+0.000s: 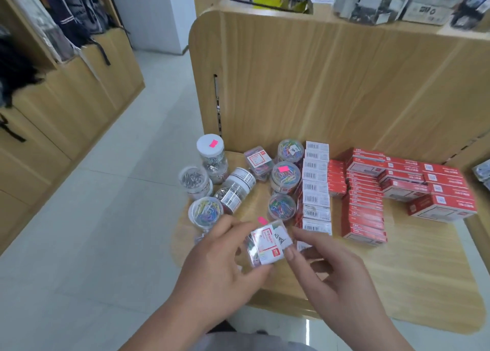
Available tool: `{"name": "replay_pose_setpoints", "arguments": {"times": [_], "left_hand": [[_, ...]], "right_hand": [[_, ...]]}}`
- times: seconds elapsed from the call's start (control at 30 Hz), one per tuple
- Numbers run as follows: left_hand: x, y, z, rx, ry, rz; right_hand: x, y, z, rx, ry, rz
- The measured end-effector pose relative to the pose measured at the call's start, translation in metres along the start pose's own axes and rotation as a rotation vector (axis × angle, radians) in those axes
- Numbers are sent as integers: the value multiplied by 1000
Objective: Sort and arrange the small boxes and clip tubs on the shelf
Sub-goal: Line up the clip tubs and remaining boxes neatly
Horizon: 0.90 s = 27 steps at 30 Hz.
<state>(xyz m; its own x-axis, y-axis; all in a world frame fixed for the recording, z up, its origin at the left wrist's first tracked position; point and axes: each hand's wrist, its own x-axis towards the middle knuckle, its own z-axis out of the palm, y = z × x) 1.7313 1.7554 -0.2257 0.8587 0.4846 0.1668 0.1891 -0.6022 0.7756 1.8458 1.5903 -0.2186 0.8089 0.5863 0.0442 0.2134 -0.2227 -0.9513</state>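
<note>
My left hand [220,260] grips a small clear box of coloured clips [269,244] with a red and white label, held just above the wooden shelf [397,279]. My right hand [326,268] pinches the same box at its right edge with thumb and forefinger. Behind them stand several round clip tubs [285,177], some with coloured clips, some with silver ones [193,179]; one labelled tub [234,189] lies on its side. A column of white barcode boxes [316,189] runs down the middle, with red boxes [363,210] stacked to its right.
The shelf's upright wooden back panel [331,85] rises behind the goods. An upper shelf [384,3] holds grey packets. The shelf's rounded front edge meets the tiled floor [92,218] on the left. Bags hang on a wooden unit [66,72] at far left.
</note>
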Motion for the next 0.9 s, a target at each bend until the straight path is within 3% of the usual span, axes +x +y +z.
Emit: {"name": "replay_pose_setpoints", "arguments": {"times": [0.27,0.73,0.9], "left_hand": [[51,5,-45,-111,-11,-1],[131,-30,-81,-76,-197,123],[141,-36,-91,-87,-243,76]], "right_hand": [[55,-49,20,391,-66,146],[104,-55,52,404,5,223],[118,-66,56,330,3,261]]}}
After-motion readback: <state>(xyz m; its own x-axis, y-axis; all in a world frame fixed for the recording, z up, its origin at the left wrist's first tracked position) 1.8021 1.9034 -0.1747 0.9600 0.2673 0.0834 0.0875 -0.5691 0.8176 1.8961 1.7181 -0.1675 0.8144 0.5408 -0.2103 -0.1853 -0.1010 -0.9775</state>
